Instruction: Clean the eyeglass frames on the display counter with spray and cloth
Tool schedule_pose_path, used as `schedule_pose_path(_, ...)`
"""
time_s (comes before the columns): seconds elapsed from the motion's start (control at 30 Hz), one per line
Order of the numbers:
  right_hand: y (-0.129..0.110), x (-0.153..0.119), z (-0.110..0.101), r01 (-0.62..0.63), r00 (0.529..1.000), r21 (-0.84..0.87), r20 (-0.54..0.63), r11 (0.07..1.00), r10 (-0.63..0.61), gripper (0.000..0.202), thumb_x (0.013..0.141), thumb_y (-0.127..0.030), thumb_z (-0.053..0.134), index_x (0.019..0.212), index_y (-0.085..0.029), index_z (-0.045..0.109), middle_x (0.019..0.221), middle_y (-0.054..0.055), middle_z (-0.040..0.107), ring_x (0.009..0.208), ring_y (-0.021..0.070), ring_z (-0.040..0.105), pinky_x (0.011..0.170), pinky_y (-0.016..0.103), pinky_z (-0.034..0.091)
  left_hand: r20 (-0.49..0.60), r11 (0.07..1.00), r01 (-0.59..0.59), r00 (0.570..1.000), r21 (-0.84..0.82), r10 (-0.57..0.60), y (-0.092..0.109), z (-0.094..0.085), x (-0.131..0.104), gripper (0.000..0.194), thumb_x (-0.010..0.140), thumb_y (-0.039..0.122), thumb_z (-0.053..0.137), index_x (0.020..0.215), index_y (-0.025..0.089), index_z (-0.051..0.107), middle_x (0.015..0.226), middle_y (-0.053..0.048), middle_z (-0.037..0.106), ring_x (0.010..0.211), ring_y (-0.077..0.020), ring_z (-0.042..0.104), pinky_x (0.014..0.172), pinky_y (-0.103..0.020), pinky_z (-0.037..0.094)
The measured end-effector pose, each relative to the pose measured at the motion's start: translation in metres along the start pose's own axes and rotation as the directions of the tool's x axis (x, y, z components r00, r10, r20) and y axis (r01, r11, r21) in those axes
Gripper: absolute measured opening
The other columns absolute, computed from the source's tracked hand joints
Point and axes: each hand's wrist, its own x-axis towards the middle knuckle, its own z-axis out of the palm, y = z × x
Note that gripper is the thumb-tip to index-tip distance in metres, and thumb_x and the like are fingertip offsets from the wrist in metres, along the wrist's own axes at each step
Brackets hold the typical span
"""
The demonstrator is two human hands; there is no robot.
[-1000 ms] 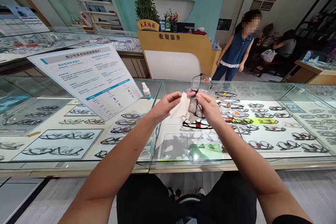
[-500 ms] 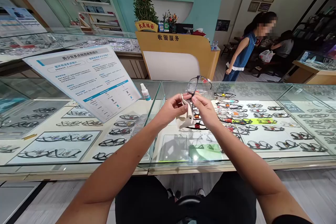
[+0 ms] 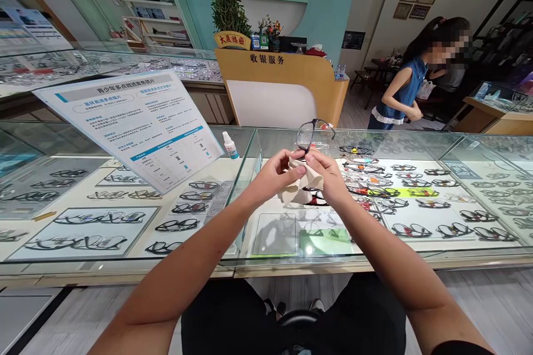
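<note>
Above the glass counter I hold a dark-framed pair of eyeglasses (image 3: pixel 306 136), with one lens and a temple standing up past my fingers. My left hand (image 3: pixel 278 175) is closed on a cream cleaning cloth (image 3: pixel 307 178), pressed around the lower part of the glasses. My right hand (image 3: pixel 327 173) pinches the glasses near the middle of the frame, its fingers against the cloth. The lower lens is hidden by cloth and fingers. A small white spray bottle (image 3: pixel 230 145) stands on the counter to the left of my hands.
The glass display counter (image 3: pixel 266 260) holds rows of eyeglasses (image 3: pixel 410 230) under its top. A printed sheet (image 3: pixel 137 122) stands tilted at the left. Beyond are a cashier desk (image 3: pixel 277 69) and a person in a blue sleeveless top (image 3: pixel 402 91).
The cloth has shifted right and now wraps over the lower part of the glasses between both hands. The person in the background has moved right.
</note>
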Motion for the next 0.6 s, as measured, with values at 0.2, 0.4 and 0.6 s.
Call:
schedule_pose_path(0.2,-0.005,-0.002,0.002,0.052,0.999,-0.059,-0.011,0.997,-0.052,0.053,0.101,-0.079,0.064,0.100,-0.033,0.090,0.095,0.006,0.071,0.106,0.0299,0.064,0.115,0.050,0.049,-0.138,0.948,-0.240,0.952,0.209,0.271,0.011,0.000,-0.009,0.055,0.080,0.060,0.095,0.091,0.024,0.055,0.110,-0.005,0.068,0.120,-0.0261,0.071,0.103,-0.036,0.052)
schedule_pose_path(0.4,-0.012,-0.005,0.005,0.096,0.995,-0.086,-0.034,0.992,-0.099,0.052,0.104,-0.076,0.063,0.100,-0.032,0.090,0.094,0.006,0.065,0.106,0.0291,0.062,0.113,0.048,0.048,-0.119,0.863,-0.360,0.898,0.353,0.424,0.022,0.003,-0.017,0.044,0.090,0.058,0.088,0.085,0.023,0.062,0.097,-0.004,0.067,0.126,-0.0347,0.076,0.106,-0.040,0.052)
schedule_pose_path(0.6,-0.014,-0.007,0.005,0.099,0.993,-0.092,-0.047,0.991,-0.104,0.054,0.104,-0.076,0.063,0.098,-0.028,0.087,0.096,0.006,0.062,0.111,0.0285,0.062,0.108,0.045,0.049,-0.062,0.882,-0.255,0.951,0.397,0.303,0.023,-0.003,-0.016,0.040,0.091,0.056,0.085,0.099,0.023,0.066,0.106,-0.005,0.077,0.121,-0.0296,0.073,0.104,-0.039,0.050)
